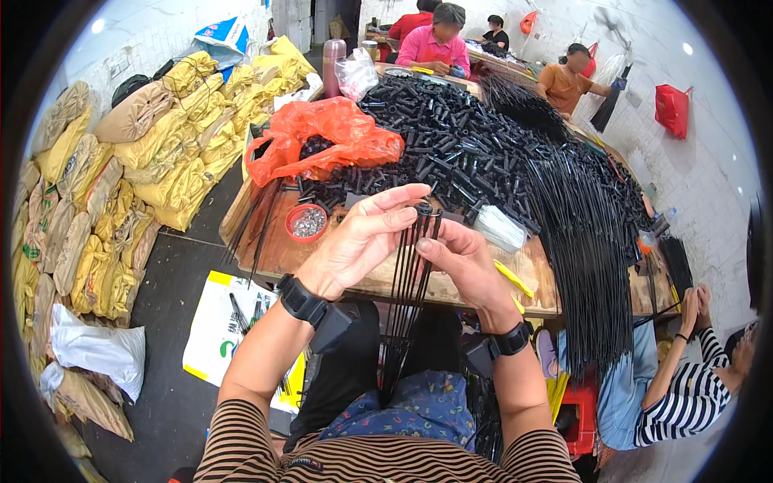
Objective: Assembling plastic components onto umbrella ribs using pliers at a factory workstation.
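A bundle of thin black ribs (405, 282), like those of an umbrella frame, hangs down over my lap between my hands. My left hand (364, 241) pinches its gathered top between thumb and fingers, the index finger reaching out above. On the other side my right hand (469, 262) grips the same top end with thumb and fingertips. Small details at the joined end are partly covered by my fingers. Just left of my left hand stands a round red dish (306, 223) of small shiny metal pieces. A bundle of clear-white thin strips (501, 229) lies beyond my right hand.
A heap of short black tubes (459, 153) covers the wooden table (362, 278), with a red plastic bag (322, 141) at left. Long black ribs (584, 266) drape over the right edge. Yellow sacks (173, 177) are stacked left. Several people work around, one in stripes (684, 394) close by.
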Demonstrator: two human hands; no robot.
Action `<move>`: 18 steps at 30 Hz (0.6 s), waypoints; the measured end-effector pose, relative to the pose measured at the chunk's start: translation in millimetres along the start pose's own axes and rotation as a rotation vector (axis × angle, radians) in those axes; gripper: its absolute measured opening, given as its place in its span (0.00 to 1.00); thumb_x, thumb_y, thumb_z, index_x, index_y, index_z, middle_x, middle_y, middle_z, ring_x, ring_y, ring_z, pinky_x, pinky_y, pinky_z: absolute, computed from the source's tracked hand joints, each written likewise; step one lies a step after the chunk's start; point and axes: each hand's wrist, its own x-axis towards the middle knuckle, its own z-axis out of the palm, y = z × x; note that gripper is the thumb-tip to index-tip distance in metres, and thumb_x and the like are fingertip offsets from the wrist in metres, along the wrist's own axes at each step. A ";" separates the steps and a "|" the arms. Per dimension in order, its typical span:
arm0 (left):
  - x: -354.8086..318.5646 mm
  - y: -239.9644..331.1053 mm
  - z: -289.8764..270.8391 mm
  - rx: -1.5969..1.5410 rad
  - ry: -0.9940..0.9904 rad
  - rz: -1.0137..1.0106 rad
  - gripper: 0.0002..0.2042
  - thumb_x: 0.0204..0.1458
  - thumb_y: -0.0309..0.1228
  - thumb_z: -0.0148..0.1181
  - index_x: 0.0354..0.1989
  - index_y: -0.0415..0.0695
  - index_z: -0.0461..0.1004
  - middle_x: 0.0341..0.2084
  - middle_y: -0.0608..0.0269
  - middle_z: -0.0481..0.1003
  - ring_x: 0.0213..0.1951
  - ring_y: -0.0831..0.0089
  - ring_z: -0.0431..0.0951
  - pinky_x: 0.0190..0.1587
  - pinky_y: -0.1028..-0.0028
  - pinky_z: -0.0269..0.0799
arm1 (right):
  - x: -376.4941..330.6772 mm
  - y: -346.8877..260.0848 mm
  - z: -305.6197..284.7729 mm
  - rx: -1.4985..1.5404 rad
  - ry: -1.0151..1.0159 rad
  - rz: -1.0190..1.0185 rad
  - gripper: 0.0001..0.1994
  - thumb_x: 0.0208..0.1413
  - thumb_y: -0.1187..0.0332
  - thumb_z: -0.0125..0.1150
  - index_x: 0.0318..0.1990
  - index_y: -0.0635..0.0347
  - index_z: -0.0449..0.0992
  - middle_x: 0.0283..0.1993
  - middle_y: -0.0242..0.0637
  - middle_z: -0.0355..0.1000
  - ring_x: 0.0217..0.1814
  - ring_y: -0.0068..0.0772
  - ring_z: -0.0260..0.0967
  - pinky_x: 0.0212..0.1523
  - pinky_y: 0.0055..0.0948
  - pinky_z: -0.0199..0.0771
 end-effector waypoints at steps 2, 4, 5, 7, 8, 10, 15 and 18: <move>-0.5 -1.7 1.2 -0.029 -0.023 0.003 0.22 0.53 0.25 0.59 0.58 0.39 0.66 0.44 0.58 0.75 0.47 0.70 0.75 0.54 0.69 0.69 | 1.2 1.9 -0.9 0.002 0.000 0.012 0.05 0.60 0.70 0.58 0.39 0.61 0.75 0.30 0.26 0.72 0.31 0.14 0.67 0.34 0.18 0.68; 1.0 -3.4 -0.2 -0.059 -0.048 0.007 0.24 0.52 0.25 0.60 0.59 0.39 0.64 0.44 0.58 0.75 0.47 0.70 0.75 0.54 0.69 0.69 | 2.8 1.3 -1.5 0.003 0.000 0.022 0.05 0.60 0.70 0.58 0.39 0.61 0.75 0.31 0.26 0.72 0.32 0.14 0.67 0.34 0.18 0.68; 2.7 -5.1 -3.1 -0.084 -0.086 0.005 0.25 0.53 0.25 0.59 0.61 0.39 0.62 0.44 0.59 0.75 0.47 0.70 0.75 0.53 0.69 0.69 | 3.2 0.0 -1.2 0.023 -0.020 0.021 0.06 0.60 0.69 0.58 0.40 0.61 0.74 0.31 0.26 0.72 0.32 0.14 0.67 0.34 0.18 0.68; 1.9 -6.5 -6.0 -0.109 -0.121 0.006 0.26 0.54 0.25 0.58 0.62 0.39 0.60 0.44 0.59 0.75 0.47 0.70 0.75 0.53 0.69 0.69 | 2.7 0.8 0.3 0.044 -0.043 0.022 0.06 0.60 0.69 0.58 0.40 0.61 0.74 0.31 0.26 0.72 0.32 0.14 0.67 0.34 0.18 0.68; 0.8 -6.3 -6.8 -0.051 -0.075 0.028 0.24 0.54 0.25 0.58 0.61 0.39 0.62 0.43 0.60 0.75 0.46 0.72 0.75 0.53 0.71 0.69 | 2.8 2.6 1.5 0.054 -0.030 0.013 0.06 0.59 0.69 0.58 0.40 0.61 0.74 0.31 0.26 0.73 0.31 0.14 0.67 0.33 0.18 0.68; 0.6 -1.6 -4.8 0.006 -0.028 0.047 0.23 0.55 0.26 0.58 0.60 0.39 0.65 0.43 0.61 0.76 0.46 0.74 0.75 0.52 0.72 0.69 | 3.6 4.7 3.1 0.064 -0.014 0.005 0.07 0.59 0.69 0.58 0.41 0.61 0.74 0.32 0.26 0.73 0.31 0.13 0.67 0.33 0.17 0.68; -7.1 31.2 37.5 0.914 0.151 0.087 0.14 0.53 0.28 0.62 0.47 0.36 0.75 0.35 0.66 0.78 0.38 0.84 0.75 0.45 0.79 0.72 | 2.1 7.1 4.9 -0.057 0.107 -0.022 0.07 0.60 0.69 0.58 0.41 0.63 0.75 0.31 0.25 0.72 0.29 0.13 0.67 0.31 0.16 0.68; -2.1 33.6 31.6 1.077 0.163 0.051 0.14 0.50 0.26 0.64 0.45 0.36 0.76 0.33 0.66 0.78 0.35 0.84 0.76 0.42 0.81 0.73 | 2.0 4.3 6.2 -0.158 0.092 -0.025 0.07 0.61 0.69 0.55 0.41 0.64 0.74 0.30 0.24 0.71 0.30 0.12 0.67 0.33 0.16 0.69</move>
